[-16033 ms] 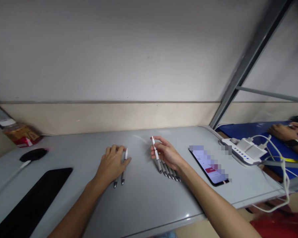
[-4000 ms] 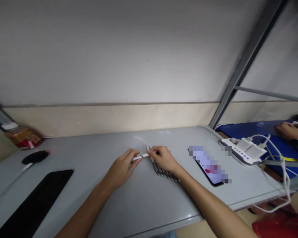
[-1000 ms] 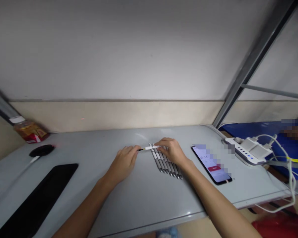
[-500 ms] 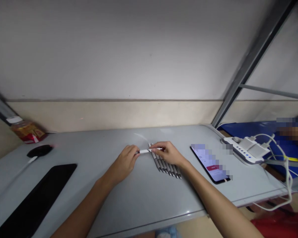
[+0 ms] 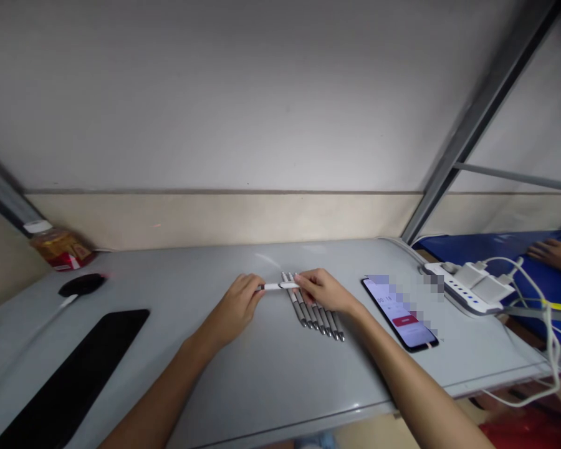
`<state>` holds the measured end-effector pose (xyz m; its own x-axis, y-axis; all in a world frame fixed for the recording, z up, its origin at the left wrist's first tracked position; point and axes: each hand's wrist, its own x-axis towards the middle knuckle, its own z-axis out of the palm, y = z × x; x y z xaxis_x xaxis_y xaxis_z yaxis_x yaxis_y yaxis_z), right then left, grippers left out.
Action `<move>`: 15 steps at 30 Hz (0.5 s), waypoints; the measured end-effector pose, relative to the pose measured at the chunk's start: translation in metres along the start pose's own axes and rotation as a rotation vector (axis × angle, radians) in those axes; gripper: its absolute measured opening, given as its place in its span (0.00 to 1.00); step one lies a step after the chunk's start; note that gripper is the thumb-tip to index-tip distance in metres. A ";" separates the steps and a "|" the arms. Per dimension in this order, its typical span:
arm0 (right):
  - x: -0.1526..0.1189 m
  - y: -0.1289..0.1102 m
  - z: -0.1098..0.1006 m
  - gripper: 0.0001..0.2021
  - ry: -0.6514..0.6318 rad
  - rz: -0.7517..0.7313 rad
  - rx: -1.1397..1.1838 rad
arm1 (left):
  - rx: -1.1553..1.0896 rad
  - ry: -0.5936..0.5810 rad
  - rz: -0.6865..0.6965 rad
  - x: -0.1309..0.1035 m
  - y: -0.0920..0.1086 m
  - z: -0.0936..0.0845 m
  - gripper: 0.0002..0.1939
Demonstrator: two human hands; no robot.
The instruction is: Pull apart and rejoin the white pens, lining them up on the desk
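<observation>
pinching one end of a slim white plastic pen with a dark grey grip, the left hand meets the right hand, whose thumb and fingers pinch the other end. the pen lies level between them, across the upper part of a slanted row of white-and-grey pens on the smooth grey table; whether it touches them is hard to tell.

Pens on the desk, left of the phone, right of the bottle
</observation>
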<state>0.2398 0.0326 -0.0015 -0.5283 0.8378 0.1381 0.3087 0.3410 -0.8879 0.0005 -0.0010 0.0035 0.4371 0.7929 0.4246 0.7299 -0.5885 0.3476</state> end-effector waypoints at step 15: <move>0.000 -0.002 -0.002 0.28 0.123 -0.072 0.043 | -0.087 -0.061 -0.074 0.000 -0.003 -0.002 0.10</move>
<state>0.2407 0.0321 0.0013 -0.4457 0.8588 0.2526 0.2384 0.3858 -0.8912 -0.0023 0.0002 0.0040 0.4170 0.8413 0.3440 0.7143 -0.5374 0.4483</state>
